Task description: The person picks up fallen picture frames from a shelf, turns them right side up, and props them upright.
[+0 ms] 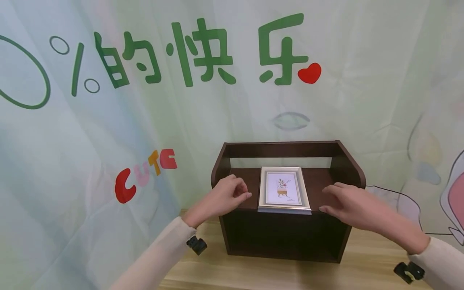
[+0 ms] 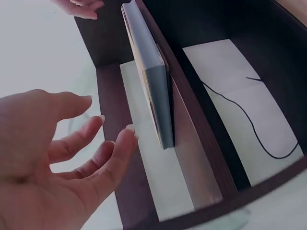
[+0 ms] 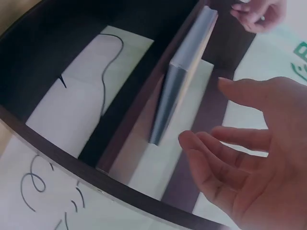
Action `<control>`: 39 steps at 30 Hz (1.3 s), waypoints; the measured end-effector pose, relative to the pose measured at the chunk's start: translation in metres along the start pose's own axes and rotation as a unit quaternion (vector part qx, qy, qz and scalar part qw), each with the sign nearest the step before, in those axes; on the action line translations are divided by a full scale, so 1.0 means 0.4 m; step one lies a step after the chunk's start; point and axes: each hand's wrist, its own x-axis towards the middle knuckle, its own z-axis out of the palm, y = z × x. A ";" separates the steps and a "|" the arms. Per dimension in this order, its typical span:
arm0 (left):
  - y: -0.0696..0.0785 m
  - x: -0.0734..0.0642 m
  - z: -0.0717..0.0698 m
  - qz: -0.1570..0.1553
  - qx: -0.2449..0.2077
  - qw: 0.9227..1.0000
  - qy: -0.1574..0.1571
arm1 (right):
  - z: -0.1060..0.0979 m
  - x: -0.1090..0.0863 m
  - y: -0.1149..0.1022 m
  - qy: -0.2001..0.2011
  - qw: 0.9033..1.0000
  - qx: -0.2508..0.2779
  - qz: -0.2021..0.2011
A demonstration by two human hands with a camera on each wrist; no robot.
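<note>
A picture frame (image 1: 283, 188) with a pale gold border lies flat on the upper shelf of a dark brown wooden rack (image 1: 246, 177), its near edge at the shelf's front. The print inside shows a potted plant on a small stand. My left hand (image 1: 229, 193) hovers beside the frame's left side, fingers loosely bent and holding nothing. On the other side my right hand (image 1: 346, 203) hovers with bent fingers, also apart from the frame. Both wrist views show a gap between the fingertips and the frame (image 2: 151, 81). The frame's underside is hidden in the head view.
The rack stands on a light wood-grain table (image 1: 282, 276); its lower compartment (image 1: 282, 235) opens toward me. Behind it hangs a pale green curtain (image 1: 362, 100) with green characters and a red heart (image 1: 309, 73). Raised side panels (image 1: 349, 163) flank the upper shelf.
</note>
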 end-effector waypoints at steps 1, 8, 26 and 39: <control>0.003 0.012 0.004 -0.004 -0.002 1.000 -0.005 | 0.006 0.009 0.003 -0.001 1.000 0.000 0.003; 0.011 0.097 0.036 -0.045 0.002 0.998 -0.046 | 0.036 0.076 0.031 -0.044 0.998 0.012 0.039; -0.034 0.219 0.119 -0.107 0.009 0.992 -0.067 | 0.098 0.197 0.075 -0.115 0.988 0.063 0.080; -0.049 0.223 0.141 -0.142 -0.007 0.985 -0.096 | 0.138 0.205 0.085 -0.120 0.986 0.050 0.101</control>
